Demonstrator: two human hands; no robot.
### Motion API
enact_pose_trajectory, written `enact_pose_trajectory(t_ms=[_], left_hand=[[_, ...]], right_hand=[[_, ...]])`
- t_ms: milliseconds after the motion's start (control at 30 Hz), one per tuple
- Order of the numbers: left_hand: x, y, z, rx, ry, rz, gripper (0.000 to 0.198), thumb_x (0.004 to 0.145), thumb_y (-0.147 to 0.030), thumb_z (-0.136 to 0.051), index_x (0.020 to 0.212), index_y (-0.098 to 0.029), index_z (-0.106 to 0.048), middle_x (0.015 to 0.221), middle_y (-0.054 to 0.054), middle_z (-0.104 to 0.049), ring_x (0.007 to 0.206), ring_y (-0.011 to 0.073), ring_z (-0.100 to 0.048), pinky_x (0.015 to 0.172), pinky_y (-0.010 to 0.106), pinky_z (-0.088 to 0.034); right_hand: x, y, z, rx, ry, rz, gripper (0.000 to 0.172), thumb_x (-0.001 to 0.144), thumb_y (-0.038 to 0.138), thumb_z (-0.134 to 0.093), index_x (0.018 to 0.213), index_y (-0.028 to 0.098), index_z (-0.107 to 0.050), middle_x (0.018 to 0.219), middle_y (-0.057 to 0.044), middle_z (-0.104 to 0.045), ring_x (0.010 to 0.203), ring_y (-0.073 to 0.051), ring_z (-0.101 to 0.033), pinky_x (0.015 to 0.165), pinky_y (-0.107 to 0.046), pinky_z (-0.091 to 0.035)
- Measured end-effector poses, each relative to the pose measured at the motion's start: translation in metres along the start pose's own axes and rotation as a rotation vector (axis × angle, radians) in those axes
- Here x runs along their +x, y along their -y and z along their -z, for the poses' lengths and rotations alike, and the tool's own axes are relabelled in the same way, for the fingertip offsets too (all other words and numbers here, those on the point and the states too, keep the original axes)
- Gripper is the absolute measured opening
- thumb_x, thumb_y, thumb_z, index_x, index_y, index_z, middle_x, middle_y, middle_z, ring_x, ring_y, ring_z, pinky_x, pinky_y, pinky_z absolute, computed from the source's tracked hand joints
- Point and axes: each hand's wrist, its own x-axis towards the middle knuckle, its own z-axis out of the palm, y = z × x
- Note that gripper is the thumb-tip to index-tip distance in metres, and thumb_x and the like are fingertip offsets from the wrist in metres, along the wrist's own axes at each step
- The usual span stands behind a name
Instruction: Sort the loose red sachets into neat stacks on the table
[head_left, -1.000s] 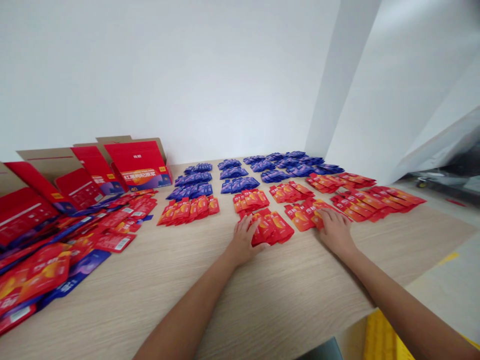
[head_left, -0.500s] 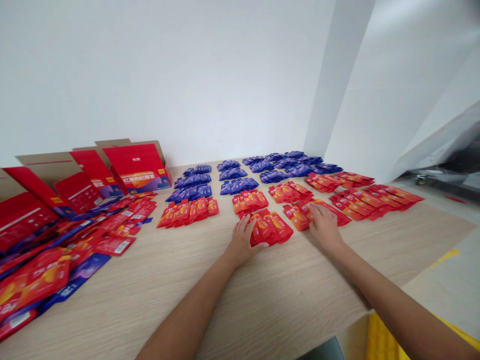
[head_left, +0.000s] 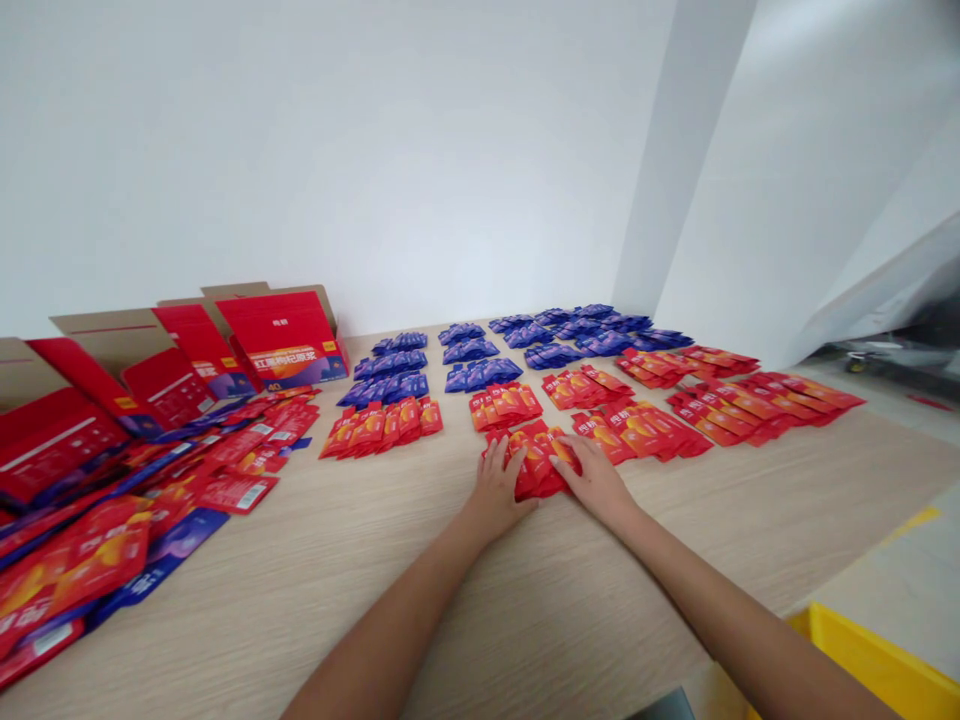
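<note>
A small fanned pile of red sachets point(head_left: 537, 452) lies on the wooden table between my two hands. My left hand point(head_left: 499, 492) touches its left side, fingers spread over the edge and thumb stretched out along the front. From the right, my right hand point(head_left: 594, 482) lays its parted fingers on the top right of the same pile. Part of the pile is hidden under both hands. Close beyond my right hand is a wider group of red sachets point(head_left: 649, 430). Just behind the pile sits another red group point(head_left: 505, 405).
Rows of blue sachet piles point(head_left: 480, 374) stand toward the wall. More red piles lie at left point(head_left: 382, 428) and right point(head_left: 765, 405). Mixed loose sachets point(head_left: 232, 493) heap at the left, before open red cartons point(head_left: 281, 340). A yellow bin point(head_left: 870, 650) is beside the table's right edge.
My right hand has moved left, off the neighbouring red group and onto the pile at my left hand. My left hand stays at that pile. The view has shifted slightly.
</note>
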Motion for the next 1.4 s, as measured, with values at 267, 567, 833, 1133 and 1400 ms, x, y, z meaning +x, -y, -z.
enact_pose_trajectory(t_ms=[267, 567, 833, 1133, 1400], left_hand=[[0.002, -0.009, -0.01, -0.031, -0.079, 0.027, 0.085, 0.071, -0.053, -0.068, 0.141, -0.018, -0.036, 0.154, 0.019, -0.02, 0.143, 0.035, -0.013, 0.113, 0.055, -0.018], [0.0, -0.007, -0.01, -0.075, -0.18, 0.042, 0.072, 0.081, -0.058, -0.055, 0.14, -0.021, -0.037, 0.152, 0.016, -0.027, 0.143, 0.0304, -0.019, 0.113, 0.053, -0.019], [0.0, -0.006, -0.009, -0.079, -0.158, 0.048, 0.078, 0.076, -0.059, -0.06, 0.139, -0.019, -0.038, 0.152, 0.017, -0.028, 0.142, 0.0317, -0.02, 0.113, 0.054, -0.019], [-0.001, -0.009, -0.004, -0.049, -0.09, 0.011, 0.08, 0.074, -0.057, -0.064, 0.14, -0.02, -0.039, 0.154, 0.018, -0.022, 0.143, 0.0334, -0.015, 0.112, 0.056, -0.019], [-0.002, -0.008, -0.007, -0.052, -0.131, 0.009, 0.079, 0.075, -0.058, -0.063, 0.141, -0.021, -0.036, 0.154, 0.016, -0.023, 0.143, 0.0318, -0.017, 0.112, 0.055, -0.02]], right_hand=[[-0.002, -0.002, -0.003, -0.135, -0.059, 0.008, 0.044, 0.093, 0.038, -0.036, 0.118, 0.009, -0.059, 0.12, -0.019, -0.062, 0.115, -0.029, -0.054, 0.103, -0.047, -0.04], [-0.003, -0.002, 0.004, -0.075, -0.153, 0.051, 0.043, 0.095, 0.04, -0.033, 0.117, 0.014, -0.06, 0.119, -0.016, -0.062, 0.114, -0.026, -0.054, 0.102, -0.046, -0.041], [-0.007, 0.005, 0.002, -0.274, -0.156, 0.153, 0.037, 0.095, 0.037, -0.037, 0.104, 0.017, -0.067, 0.125, -0.015, -0.059, 0.121, -0.029, -0.046, 0.099, -0.05, -0.038], [-0.009, 0.015, 0.007, -0.314, -0.162, 0.249, 0.032, 0.095, 0.03, -0.037, 0.091, 0.017, -0.066, 0.122, -0.014, -0.06, 0.119, -0.027, -0.047, 0.1, -0.046, -0.035], [-0.01, 0.011, 0.006, -0.255, -0.195, 0.229, 0.029, 0.094, 0.034, -0.039, 0.101, 0.016, -0.06, 0.12, -0.015, -0.059, 0.116, -0.026, -0.049, 0.098, -0.045, -0.036]])
